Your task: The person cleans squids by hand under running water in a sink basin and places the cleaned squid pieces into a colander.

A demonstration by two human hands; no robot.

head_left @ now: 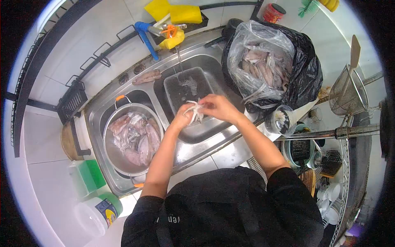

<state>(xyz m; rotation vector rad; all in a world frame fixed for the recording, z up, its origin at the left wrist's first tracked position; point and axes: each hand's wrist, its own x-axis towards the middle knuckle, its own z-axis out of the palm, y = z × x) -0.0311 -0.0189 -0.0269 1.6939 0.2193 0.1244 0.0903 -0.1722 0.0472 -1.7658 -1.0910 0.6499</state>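
Observation:
Over the front of the right-hand sink basin, my left hand (183, 117) is closed around a small whitish squid piece (197, 112) with tentacles hanging. My right hand (220, 108) pinches the same piece from the other side, its fingertips partly hiding it. Beneath and beyond my hands, a rectangular tub (168, 84) holds water in the basin. A thin stream runs into it from the tap (178, 50). To the left, a round metal pot (108, 153) with orange-trimmed handles contains several squid (145, 149). A single squid (147, 77) lies on the sink's back ledge.
A black bag with a clear liner (306, 76), full of squid, stands right of the basin. Beside it is a clear plastic cup (282, 120). Yellow sponges (186, 14) sit behind the tap. A strainer (349, 94) hangs at right; a green-and-white container (92, 175) is at left.

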